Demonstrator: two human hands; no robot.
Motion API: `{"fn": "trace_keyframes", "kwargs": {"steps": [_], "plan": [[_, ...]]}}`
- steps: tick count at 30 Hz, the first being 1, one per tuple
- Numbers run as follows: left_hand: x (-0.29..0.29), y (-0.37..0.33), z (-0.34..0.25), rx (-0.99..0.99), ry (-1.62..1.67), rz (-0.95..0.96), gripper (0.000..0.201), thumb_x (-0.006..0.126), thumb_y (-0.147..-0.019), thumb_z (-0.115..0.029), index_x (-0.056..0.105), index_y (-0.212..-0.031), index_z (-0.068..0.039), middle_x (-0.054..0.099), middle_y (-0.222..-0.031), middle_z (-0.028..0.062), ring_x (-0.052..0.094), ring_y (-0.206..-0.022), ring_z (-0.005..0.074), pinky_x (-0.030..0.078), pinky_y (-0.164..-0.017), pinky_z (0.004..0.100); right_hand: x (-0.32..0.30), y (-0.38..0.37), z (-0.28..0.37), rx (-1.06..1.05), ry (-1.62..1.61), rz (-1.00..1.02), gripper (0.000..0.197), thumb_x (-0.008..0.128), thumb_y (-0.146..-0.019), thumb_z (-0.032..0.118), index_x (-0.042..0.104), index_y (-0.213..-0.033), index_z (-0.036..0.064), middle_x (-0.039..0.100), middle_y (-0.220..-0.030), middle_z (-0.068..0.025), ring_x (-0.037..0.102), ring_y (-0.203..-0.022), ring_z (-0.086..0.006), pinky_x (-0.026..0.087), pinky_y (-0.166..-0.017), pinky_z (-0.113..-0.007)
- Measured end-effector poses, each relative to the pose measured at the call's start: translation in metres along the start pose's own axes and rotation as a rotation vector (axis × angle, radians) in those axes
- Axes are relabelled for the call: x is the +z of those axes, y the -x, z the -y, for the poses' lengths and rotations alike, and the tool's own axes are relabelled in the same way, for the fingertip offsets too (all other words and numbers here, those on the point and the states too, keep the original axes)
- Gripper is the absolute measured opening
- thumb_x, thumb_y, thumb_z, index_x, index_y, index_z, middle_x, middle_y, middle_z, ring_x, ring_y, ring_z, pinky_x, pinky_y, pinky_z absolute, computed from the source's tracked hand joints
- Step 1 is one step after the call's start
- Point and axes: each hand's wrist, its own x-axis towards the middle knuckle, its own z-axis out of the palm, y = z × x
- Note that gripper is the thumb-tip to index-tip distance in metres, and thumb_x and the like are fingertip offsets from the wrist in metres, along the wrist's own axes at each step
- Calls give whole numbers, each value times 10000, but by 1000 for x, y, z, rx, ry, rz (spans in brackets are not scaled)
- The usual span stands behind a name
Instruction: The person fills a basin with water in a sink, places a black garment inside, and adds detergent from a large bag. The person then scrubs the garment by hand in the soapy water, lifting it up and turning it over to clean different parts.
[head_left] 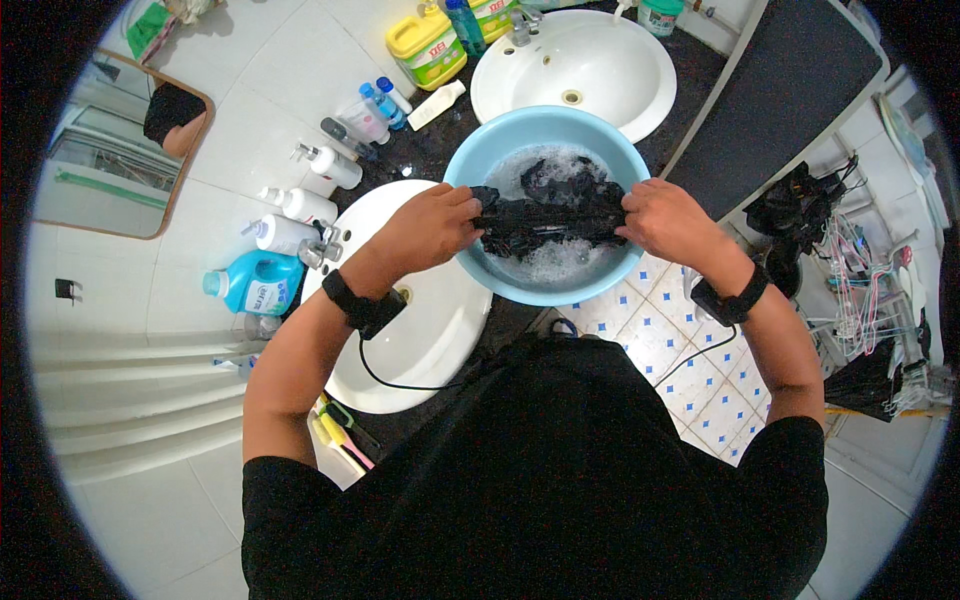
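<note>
A black wet cloth garment [550, 215] is stretched between my hands over a light blue basin [462, 160]; its exact kind cannot be made out. My left hand [440, 222] is closed on the garment's left end, at the basin's left rim. The other end is pinched in my right hand [665, 218], by the right rim. Sudsy water [555, 262] fills the basin, and part of the dark cloth lies in the foam. A black band with a small box and a cable sits on each of my wrists.
White sinks lie left of the basin [430, 340] and beyond it [640, 85]. Along the wall stand pump bottles [330, 167], a blue detergent jug [262, 282] and a yellow jug [428, 50]. A dark panel [780, 90] rises at right, near hangers [865, 290]. Brushes [340, 435] lie at lower left.
</note>
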Motion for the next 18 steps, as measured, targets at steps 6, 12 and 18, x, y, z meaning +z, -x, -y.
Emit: {"fn": "trace_keyframes", "kwargs": {"steps": [6, 12, 18], "plan": [[3, 9, 10, -13, 92, -231, 104, 626, -766, -118, 626, -773, -14, 577, -920, 90, 565, -849, 250, 483, -741, 350, -6, 8, -12, 129, -18, -24, 248, 644, -750, 187, 541, -615, 7, 508, -689, -103, 527, -654, -281, 438, -617, -384], [-2, 11, 12, -62, 252, -254, 180, 621, -799, -136, 596, -913, 1, 606, -976, 105, 594, -879, 249, 495, -767, 335, -11, 6, -12, 234, -127, -83, 242, 611, -797, 165, 516, -641, 6, 552, -763, -114, 560, -695, -281, 451, -626, -375], [-11, 18, 26, -545, 1313, -328, 96, 581, -807, -91, 540, -746, -30, 619, -860, 72, 581, -766, 125, 479, -705, 266, -12, -4, -7, 348, -813, -446, 274, 558, -830, 88, 414, -608, 15, 610, -835, -98, 561, -742, -160, 440, -645, -274]]}}
